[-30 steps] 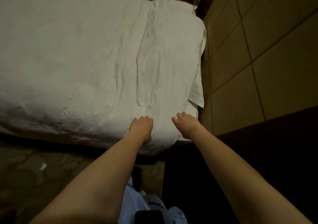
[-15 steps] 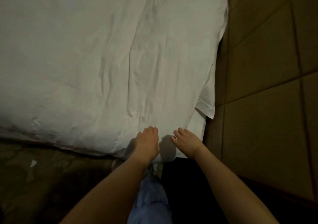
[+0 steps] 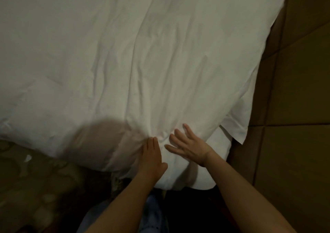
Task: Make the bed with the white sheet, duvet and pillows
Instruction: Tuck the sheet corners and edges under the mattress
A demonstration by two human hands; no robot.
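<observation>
A white duvet (image 3: 125, 54) covers the bed and fills most of the head view, creased lengthwise down its middle. A thinner white sheet edge (image 3: 237, 130) hangs off the bed's right side near the corner. My left hand (image 3: 151, 157) lies flat on the duvet at the near corner, fingers together and pointing away from me. My right hand (image 3: 187, 147) rests just to its right, palm down with fingers spread on the cloth. Neither hand grips anything. No pillows are in view.
A padded tan wall panel (image 3: 294, 89) runs close along the bed's right side. Patterned carpet (image 3: 35, 188) lies at the lower left. My light blue trousers (image 3: 151, 215) show between my forearms. A round shadow falls on the duvet's near edge.
I have leaned in closer over the bed corner. Both hands have slid forward onto the duvet, and my right hand's fingers have spread wider.
</observation>
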